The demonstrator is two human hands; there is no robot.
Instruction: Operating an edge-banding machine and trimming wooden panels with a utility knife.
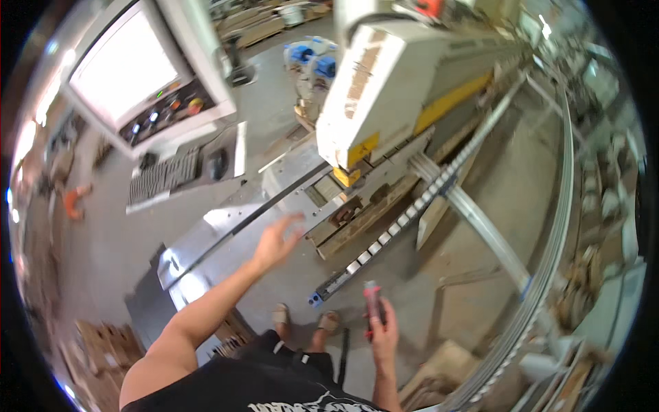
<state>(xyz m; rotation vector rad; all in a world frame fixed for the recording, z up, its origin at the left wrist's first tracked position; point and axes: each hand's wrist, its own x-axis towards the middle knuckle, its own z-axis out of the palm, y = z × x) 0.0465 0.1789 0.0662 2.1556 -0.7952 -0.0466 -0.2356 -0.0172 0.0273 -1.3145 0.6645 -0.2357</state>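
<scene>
Shirt (274, 390), tool (373, 301), seemingly concrete workshop floor (89, 247)

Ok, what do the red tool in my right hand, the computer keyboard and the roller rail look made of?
Red tool: probably plastic or rubber, from its saturated colour; blur hides finish. Computer keyboard: likely matte plastic, being dark with little glare. Roller rail: perhaps dull metal, being a long, thin bar; pale segments' material unclear.
</scene>
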